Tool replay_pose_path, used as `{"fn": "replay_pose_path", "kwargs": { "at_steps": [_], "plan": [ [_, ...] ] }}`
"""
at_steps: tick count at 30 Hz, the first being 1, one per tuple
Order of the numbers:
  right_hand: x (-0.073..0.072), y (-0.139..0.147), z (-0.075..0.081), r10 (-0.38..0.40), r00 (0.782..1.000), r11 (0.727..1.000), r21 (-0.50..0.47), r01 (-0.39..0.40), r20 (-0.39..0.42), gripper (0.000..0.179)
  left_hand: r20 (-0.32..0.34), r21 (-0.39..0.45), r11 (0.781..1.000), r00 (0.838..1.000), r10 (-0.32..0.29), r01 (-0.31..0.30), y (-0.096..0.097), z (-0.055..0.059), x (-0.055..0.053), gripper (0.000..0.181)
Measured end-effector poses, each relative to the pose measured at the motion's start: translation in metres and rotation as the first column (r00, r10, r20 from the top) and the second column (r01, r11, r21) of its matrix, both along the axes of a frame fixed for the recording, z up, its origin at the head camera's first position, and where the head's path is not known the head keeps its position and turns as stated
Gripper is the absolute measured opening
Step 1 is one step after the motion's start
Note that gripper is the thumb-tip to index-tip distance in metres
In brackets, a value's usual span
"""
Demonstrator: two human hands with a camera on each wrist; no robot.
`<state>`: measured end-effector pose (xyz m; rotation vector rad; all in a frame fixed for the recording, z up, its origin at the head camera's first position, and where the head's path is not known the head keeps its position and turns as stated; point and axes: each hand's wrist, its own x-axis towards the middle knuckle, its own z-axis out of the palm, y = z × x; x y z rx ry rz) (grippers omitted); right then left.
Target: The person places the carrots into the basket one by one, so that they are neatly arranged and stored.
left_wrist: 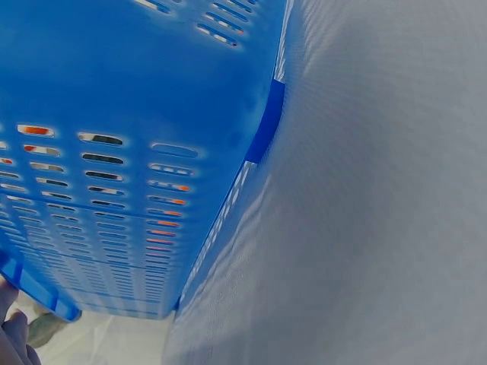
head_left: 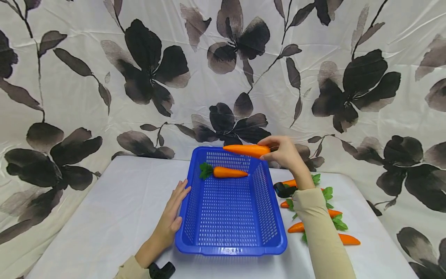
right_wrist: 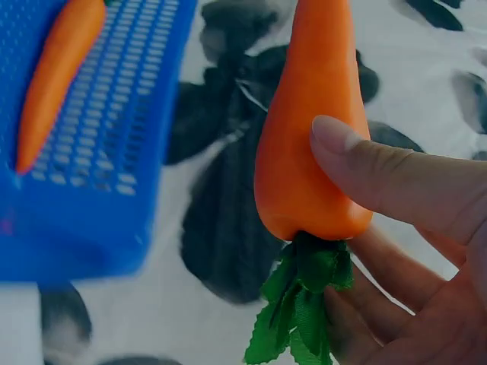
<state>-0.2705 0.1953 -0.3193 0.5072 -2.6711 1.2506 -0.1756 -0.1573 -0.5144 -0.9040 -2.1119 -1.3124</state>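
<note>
A toy carrot [head_left: 246,150] with green leaves is pinched at its thick end by my right hand [head_left: 283,152], above the far right rim of a blue plastic basket [head_left: 230,250]. In the right wrist view the thumb presses on the orange body of this carrot [right_wrist: 316,152], and the leaves hang beside the palm. Inside the basket, near its far wall, lies another carrot [head_left: 230,172] with its leaves to the left. My left hand [head_left: 170,213] rests along the basket's left side, fingers straight. The left wrist view shows the slotted basket wall [left_wrist: 137,84] close up.
Several more carrots [head_left: 349,239] with green leaves lie on the white table [head_left: 104,217] right of the basket, partly hidden by my right sleeve [head_left: 322,232]. A floral cloth [head_left: 223,77] hangs behind the table.
</note>
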Motion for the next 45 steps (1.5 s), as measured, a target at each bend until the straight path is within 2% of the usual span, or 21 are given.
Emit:
{"fn": "replay_pose_path", "kwargs": {
  "at_steps": [5, 12, 18, 28, 36, 45],
  "plan": [
    [-0.014, -0.02, -0.017, -0.004, 1.0, 0.999, 0.05, 0.003, 0.018, 0.04, -0.007, -0.008, 1.0, 1.0, 0.01, -0.01, -0.001, 0.0, -0.001, 0.072],
    [-0.026, -0.039, -0.045, 0.019, 0.994, 0.996, 0.081, -0.028, 0.105, 0.037, -0.005, -0.012, 1.0, 1.0, 0.023, -0.023, 0.0, 0.001, 0.001, 0.072],
    [-0.029, -0.045, -0.07, 0.015, 0.99, 0.994, 0.102, -0.03, 0.14, 0.035, 0.009, -0.013, 1.0, 1.0, 0.012, -0.012, 0.002, 0.002, 0.002, 0.07],
    [-0.033, -0.056, -0.094, -0.01, 0.981, 0.986, 0.167, -0.023, 0.193, 0.032, -0.019, -0.012, 1.0, 1.0, 0.016, -0.016, 0.001, 0.003, 0.001, 0.071],
    [-0.033, -0.065, -0.105, -0.089, 0.978, 0.95, 0.311, 0.027, 0.187, 0.033, -0.023, -0.004, 1.0, 1.0, 0.008, -0.008, 0.0, 0.002, 0.001, 0.071],
    [-0.032, -0.068, -0.11, -0.164, 0.976, 0.887, 0.456, 0.081, 0.146, 0.034, -0.031, 0.017, 0.999, 0.999, -0.038, 0.039, 0.001, 0.002, 0.0, 0.072]
  ]
}}
